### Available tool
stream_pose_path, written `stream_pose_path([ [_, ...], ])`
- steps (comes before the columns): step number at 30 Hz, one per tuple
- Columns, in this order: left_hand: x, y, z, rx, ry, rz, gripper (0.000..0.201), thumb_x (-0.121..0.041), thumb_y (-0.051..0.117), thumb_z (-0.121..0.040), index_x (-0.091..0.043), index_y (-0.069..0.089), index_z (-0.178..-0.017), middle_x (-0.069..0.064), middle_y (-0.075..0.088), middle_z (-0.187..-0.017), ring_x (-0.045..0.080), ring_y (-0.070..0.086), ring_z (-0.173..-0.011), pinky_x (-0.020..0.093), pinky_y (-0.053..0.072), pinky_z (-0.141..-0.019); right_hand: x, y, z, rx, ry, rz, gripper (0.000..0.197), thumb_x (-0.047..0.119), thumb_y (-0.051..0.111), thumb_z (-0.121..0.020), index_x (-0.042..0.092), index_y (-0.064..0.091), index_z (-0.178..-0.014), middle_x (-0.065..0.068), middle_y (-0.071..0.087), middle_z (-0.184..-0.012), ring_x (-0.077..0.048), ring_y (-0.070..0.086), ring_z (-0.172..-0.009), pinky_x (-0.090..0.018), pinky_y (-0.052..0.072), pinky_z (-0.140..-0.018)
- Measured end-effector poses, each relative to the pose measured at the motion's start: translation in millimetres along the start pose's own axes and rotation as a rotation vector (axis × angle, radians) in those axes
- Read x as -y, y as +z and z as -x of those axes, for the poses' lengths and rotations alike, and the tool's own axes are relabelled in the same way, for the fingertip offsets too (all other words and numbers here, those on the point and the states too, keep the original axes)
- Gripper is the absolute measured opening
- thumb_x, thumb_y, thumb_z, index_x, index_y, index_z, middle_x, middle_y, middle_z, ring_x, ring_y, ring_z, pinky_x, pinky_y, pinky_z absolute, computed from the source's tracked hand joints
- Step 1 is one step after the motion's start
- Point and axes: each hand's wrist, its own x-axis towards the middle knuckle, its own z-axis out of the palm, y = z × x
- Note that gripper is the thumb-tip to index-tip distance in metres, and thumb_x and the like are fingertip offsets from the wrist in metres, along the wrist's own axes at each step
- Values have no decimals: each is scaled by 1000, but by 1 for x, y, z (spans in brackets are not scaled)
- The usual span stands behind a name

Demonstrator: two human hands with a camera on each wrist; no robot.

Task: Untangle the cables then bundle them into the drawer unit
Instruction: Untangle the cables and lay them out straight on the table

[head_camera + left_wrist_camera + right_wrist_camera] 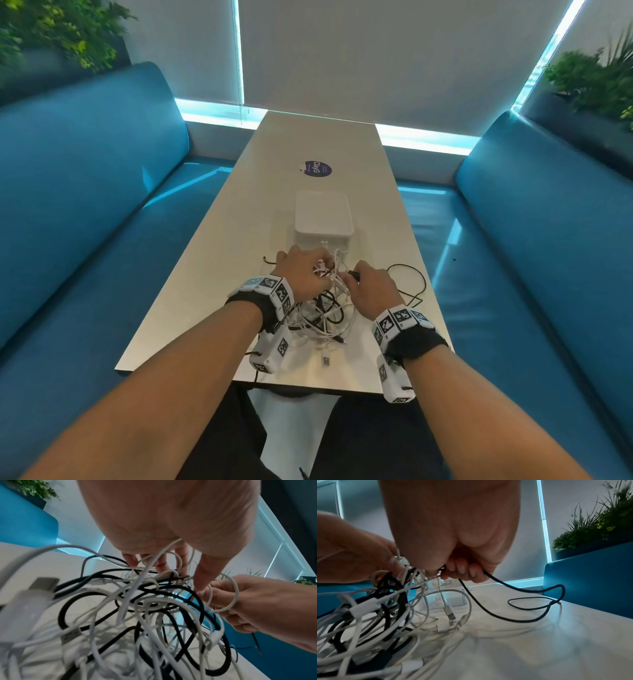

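A tangle of white and black cables (323, 313) lies near the front of the white table (212, 260), lifted partly off it. My left hand (305, 274) grips the top of the tangle (154, 601), its fingers (163, 563) hooked through white loops. My right hand (371, 286) is curled round a thin black cable (488, 609) just right of the knot; that cable trails right in a loose loop (411, 284) over the table. The white drawer unit (323, 217) stands just behind both hands, and its front is mostly hidden by them.
Blue bench seats (85, 212) flank the table on both sides. A round dark sticker (317, 168) lies on the table beyond the drawer unit. Planters with green plants (596, 78) stand behind the benches. A white USB plug (325, 360) lies near the table's front edge.
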Motion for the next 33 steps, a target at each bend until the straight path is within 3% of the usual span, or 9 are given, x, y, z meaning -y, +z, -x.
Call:
stream_pose_path([
  [3,4,-7,-3,92,60,24,29,-36,62,-87,-48,65,-113,-8,67,-116,18,56,-109,42,40,-103,-2,-3,-1,-4,-2,6,43,56,44,-97,14,52,-97,-12,63,-91,-32,60,-81,-40,52,-72],
  [7,8,-18,-6,122,95,124,25,-15,69,-88,-28,71,-109,-6,70,-107,15,64,-103,34,50,-97,-9,-4,1,8,38,3,43,54,44,-98,13,53,-98,-14,62,-94,-33,60,-84,-37,48,-72],
  [10,12,-18,-9,92,79,183,32,-11,74,-81,-30,62,-102,-5,70,-101,15,66,-93,37,54,-90,-11,-2,2,17,52,-9,42,53,43,-99,12,53,-100,-15,63,-96,-33,60,-85,-37,48,-72],
  [13,10,-14,-9,119,63,208,37,-6,73,-79,-25,51,-101,0,66,-95,17,62,-82,37,53,-79,-9,-2,2,19,44,-9,43,53,44,-99,12,54,-102,-16,63,-98,-35,61,-88,-38,49,-74],
  [17,8,-8,-8,120,92,145,34,1,63,-79,-19,47,-101,3,60,-97,17,55,-81,35,48,-74,-6,-4,1,18,34,-5,43,53,43,-99,11,53,-103,-17,63,-98,-34,59,-85,-37,46,-71],
  [20,9,-5,-9,117,92,95,34,-2,62,-78,-25,43,-93,4,61,-95,22,56,-80,42,51,-74,-6,-5,2,15,32,-16,42,53,44,-99,12,52,-101,-16,63,-96,-30,53,-77,-35,43,-67],
  [23,10,0,-8,93,92,55,36,-6,63,-79,-30,37,-86,3,61,-89,19,50,-72,40,49,-67,-4,-4,3,18,26,-8,42,53,44,-99,12,51,-100,-15,62,-95,-32,57,-80,-36,46,-69],
  [27,7,3,-6,67,84,33,32,0,56,-77,-23,36,-86,6,54,-80,20,41,-67,36,37,-59,1,-4,4,17,-2,16,41,52,43,-99,12,48,-99,-15,62,-94,-35,60,-82,-40,51,-71],
  [33,8,6,-9,81,44,63,43,2,56,-74,-33,33,-86,4,53,-80,18,45,-65,39,42,-59,6,-5,3,5,-24,15,41,53,43,-99,13,48,-99,-14,62,-93,-34,60,-81,-41,51,-70],
])
